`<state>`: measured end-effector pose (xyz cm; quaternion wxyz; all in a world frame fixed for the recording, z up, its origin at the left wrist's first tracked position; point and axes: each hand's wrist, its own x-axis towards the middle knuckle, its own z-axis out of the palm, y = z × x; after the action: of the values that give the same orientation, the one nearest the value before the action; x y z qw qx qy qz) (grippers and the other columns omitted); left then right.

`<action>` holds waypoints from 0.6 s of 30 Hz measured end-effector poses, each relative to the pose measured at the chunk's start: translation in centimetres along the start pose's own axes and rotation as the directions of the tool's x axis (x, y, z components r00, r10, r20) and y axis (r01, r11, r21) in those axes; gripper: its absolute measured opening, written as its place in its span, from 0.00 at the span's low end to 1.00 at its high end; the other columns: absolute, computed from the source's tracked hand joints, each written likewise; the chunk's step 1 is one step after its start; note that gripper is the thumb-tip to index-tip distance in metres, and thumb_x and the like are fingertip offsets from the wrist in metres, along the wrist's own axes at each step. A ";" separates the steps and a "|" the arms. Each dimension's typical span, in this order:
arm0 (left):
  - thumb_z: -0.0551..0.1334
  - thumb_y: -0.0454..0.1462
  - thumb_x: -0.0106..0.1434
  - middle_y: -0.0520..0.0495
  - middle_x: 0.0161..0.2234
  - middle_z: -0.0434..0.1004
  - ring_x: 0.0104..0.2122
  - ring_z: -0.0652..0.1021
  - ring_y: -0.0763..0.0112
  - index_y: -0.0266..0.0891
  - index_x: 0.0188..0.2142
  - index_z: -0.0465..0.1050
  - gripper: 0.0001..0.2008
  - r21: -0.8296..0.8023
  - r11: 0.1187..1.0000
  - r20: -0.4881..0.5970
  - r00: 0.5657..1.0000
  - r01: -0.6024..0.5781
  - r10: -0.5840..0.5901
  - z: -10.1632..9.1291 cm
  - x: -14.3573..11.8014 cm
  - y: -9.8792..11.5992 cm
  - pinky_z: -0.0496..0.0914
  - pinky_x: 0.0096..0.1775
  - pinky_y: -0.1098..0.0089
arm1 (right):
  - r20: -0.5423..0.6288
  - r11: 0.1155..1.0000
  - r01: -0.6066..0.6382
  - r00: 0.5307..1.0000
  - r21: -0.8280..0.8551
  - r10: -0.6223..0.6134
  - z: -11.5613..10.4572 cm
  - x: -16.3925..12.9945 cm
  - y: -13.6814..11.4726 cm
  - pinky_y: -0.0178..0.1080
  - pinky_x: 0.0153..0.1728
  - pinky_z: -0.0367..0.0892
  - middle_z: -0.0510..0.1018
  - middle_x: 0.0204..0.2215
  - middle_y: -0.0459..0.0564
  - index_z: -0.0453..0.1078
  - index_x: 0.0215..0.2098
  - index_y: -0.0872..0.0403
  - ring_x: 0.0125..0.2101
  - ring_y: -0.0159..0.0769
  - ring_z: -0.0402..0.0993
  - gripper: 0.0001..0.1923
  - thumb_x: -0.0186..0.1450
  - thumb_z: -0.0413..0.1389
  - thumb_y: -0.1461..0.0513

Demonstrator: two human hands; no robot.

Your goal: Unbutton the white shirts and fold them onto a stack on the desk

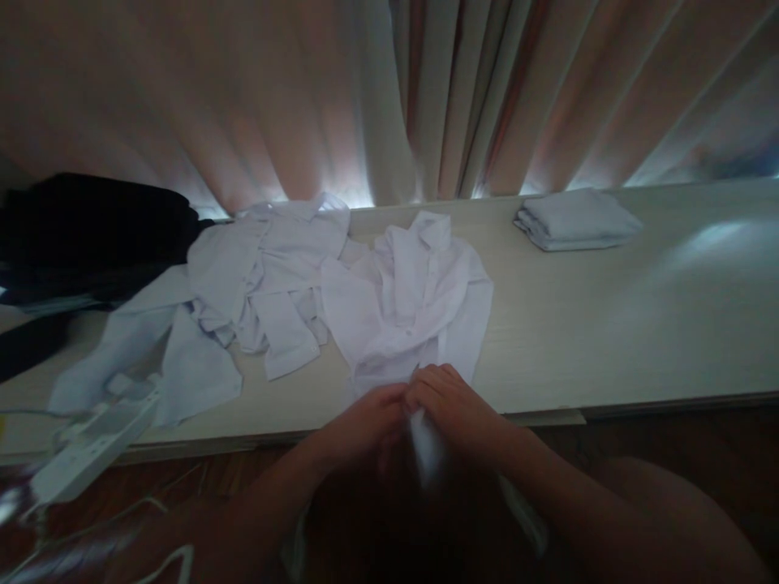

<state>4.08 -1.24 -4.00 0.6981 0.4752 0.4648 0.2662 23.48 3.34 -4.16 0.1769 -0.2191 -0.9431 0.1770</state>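
I have both hands at the near edge of the long pale wooden tabletop (608, 324). My left hand (365, 422) and right hand (454, 405) meet fingertip to fingertip, both pinched on the lower hem of the crumpled white button-up shirt (414, 296), which lies spread in front of me with its collar toward the pale pleated curtain (389, 89). A blurred strip of the same white cloth hangs down between the hands, off the table edge. Judged step: gathering or aligning the hem, at the start of handling this shirt. The next move calls for drawing the hem taut and flat, keeping both pinches level so the fabric does not bunch. To the left lies a loose heap of light white garments (243, 284), beside dark clothing (91, 235). A folded pale stack (575, 219) sits well apart on the far right. A white power strip (91, 446) rests at the near left corner.
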 end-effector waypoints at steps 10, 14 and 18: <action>0.61 0.55 0.56 0.57 0.18 0.50 0.16 0.56 0.76 0.43 0.24 0.59 0.21 -0.257 0.941 0.018 0.975 0.220 -0.223 2.6 -0.2 1.7 0.52 0.18 0.73 | -0.216 0.999 0.032 0.976 0.004 -0.031 0.3 -1.1 0.2 0.42 0.40 0.57 0.74 0.36 0.50 0.68 0.40 0.53 0.37 0.40 0.64 0.08 0.66 0.52 0.70; 0.61 0.56 0.57 0.56 0.17 0.53 0.16 0.59 0.74 0.43 0.24 0.61 0.22 -0.215 0.959 -0.048 0.979 0.185 -0.200 2.8 0.4 1.4 0.54 0.18 0.71 | -0.238 0.998 0.056 0.969 -0.030 -0.061 -0.1 -1.2 0.8 0.41 0.38 0.57 0.73 0.33 0.50 0.69 0.39 0.53 0.35 0.39 0.64 0.07 0.66 0.52 0.69; 0.62 0.55 0.60 0.54 0.22 0.64 0.21 0.67 0.73 0.42 0.31 0.67 0.19 -0.083 0.995 -0.212 0.975 0.049 -0.065 2.4 1.1 0.9 0.62 0.24 0.71 | -0.213 1.000 -0.031 0.977 0.005 0.031 -1.0 -1.0 1.2 0.41 0.39 0.59 0.74 0.34 0.51 0.69 0.38 0.54 0.36 0.39 0.66 0.09 0.66 0.50 0.71</action>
<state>6.79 -0.98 -3.33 0.6692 0.4028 0.5401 0.3134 25.20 4.13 -4.00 0.2743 -0.2514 -0.9150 0.1558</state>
